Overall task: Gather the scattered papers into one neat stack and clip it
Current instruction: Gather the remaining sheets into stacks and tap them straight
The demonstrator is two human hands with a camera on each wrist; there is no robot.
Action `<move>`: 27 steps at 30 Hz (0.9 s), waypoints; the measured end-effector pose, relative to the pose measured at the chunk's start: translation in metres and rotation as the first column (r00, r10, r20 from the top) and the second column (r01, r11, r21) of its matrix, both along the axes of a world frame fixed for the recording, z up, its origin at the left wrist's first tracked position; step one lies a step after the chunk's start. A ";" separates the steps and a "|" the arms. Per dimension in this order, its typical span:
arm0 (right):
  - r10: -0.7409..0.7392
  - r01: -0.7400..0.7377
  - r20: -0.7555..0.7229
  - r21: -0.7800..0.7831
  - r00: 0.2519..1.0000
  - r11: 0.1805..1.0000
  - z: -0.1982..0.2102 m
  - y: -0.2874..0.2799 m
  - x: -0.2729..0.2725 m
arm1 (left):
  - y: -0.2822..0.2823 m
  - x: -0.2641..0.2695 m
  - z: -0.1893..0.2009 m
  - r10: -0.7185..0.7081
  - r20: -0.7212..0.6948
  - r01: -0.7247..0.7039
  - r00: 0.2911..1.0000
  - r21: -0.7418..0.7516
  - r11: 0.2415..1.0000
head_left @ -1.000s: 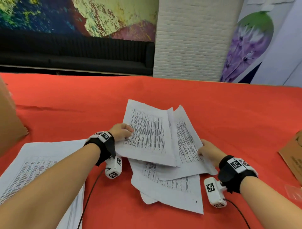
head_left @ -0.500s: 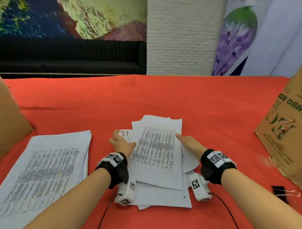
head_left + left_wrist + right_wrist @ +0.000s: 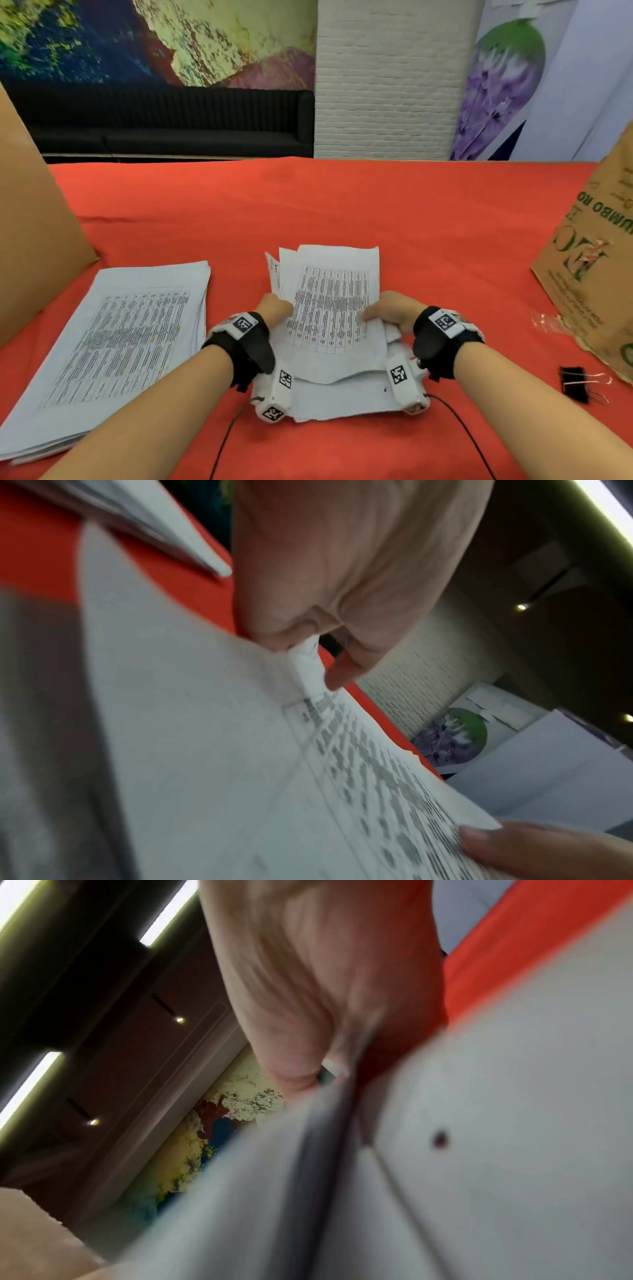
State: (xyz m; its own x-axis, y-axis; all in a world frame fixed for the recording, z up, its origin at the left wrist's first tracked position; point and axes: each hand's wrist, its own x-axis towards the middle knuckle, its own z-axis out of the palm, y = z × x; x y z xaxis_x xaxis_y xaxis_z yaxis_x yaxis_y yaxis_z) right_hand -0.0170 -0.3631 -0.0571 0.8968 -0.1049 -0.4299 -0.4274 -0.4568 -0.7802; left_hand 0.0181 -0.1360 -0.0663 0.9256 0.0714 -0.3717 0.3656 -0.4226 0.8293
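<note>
A loose pile of printed papers point(image 3: 329, 322) lies on the red tablecloth in front of me, its sheets overlapping unevenly. My left hand point(image 3: 274, 308) grips the pile's left edge, thumb on top, as the left wrist view shows with the papers point(image 3: 240, 750) and the left hand point(image 3: 325, 588). My right hand point(image 3: 387, 311) holds the right edge, fingers curled over the top sheet; in the right wrist view the papers point(image 3: 411, 1150) and the right hand point(image 3: 308, 988) are blurred. A black binder clip point(image 3: 575, 383) lies at the right.
A thick neat stack of printed sheets point(image 3: 113, 346) lies at the left. Brown cardboard point(image 3: 34, 222) stands at the far left, a printed cardboard box point(image 3: 596, 267) at the right with a small clear plastic bag point(image 3: 544, 322) beside it.
Both hands have drawn the spread sheets inward into a narrower pile and now grip its two side edges. The head view has swung right, bringing the clip into sight.
</note>
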 end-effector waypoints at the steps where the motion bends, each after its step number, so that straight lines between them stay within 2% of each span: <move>1: 0.015 -0.015 0.017 0.005 1.000 1.000 -0.003 0.005 -0.002 | -0.001 -0.003 -0.002 0.024 0.029 -0.024 0.999 -0.024 0.999; 3: 0.056 -0.055 0.119 -0.007 0.991 0.998 -0.005 0.009 -0.007 | 0.002 -0.007 -0.004 0.081 0.096 -0.070 0.992 -0.118 0.991; 6: 0.015 -0.062 0.254 0.178 0.967 0.982 0.005 0.002 -0.008 | 0.015 -0.008 0.009 0.170 0.243 -0.095 0.955 -0.291 0.952; 8: -0.013 -0.089 0.370 0.255 0.929 0.963 0.026 0.003 -0.009 | 0.019 -0.008 0.032 0.161 0.362 -0.046 0.918 -0.305 0.951; 11: -0.018 -0.161 0.557 0.271 0.830 0.949 0.068 0.012 -0.005 | 0.021 -0.008 0.081 0.103 0.600 0.070 0.793 -0.257 0.964; 14: -0.015 -0.180 0.681 0.214 0.732 0.960 0.107 0.020 0.001 | 0.026 -0.008 0.125 0.126 0.760 0.104 0.638 -0.247 0.963; 16: -0.013 -0.166 0.737 0.169 0.676 0.972 0.128 0.023 0.001 | 0.032 -0.009 0.144 0.153 0.813 0.135 0.562 -0.272 0.953; 19: -0.072 -0.202 0.772 0.253 0.632 0.946 0.144 0.032 -0.003 | 0.040 -0.004 0.146 0.177 0.849 0.231 0.498 -0.327 0.916; 21: -0.146 -0.220 0.740 0.373 0.656 0.901 0.144 0.040 -0.004 | 0.038 0.000 0.135 0.176 0.842 0.233 0.510 -0.332 0.914; 23: -0.245 -0.178 0.705 0.468 0.665 0.866 0.140 0.047 -0.002 | 0.029 0.001 0.129 0.232 0.821 0.197 0.522 -0.381 0.903; 27: -0.374 -0.130 0.719 0.539 0.586 0.832 0.157 0.063 0.003 | 0.013 -0.005 0.155 0.284 0.876 0.196 0.390 -0.380 0.904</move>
State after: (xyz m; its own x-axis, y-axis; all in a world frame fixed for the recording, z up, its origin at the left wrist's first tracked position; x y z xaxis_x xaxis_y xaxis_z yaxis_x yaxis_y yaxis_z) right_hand -0.0142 -0.3000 0.1000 0.8829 -0.2467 0.3996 0.4332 0.0990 -0.8959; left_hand 0.0130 -0.1231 0.0889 0.7092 0.2081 0.6736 -0.6867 -0.0125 0.7269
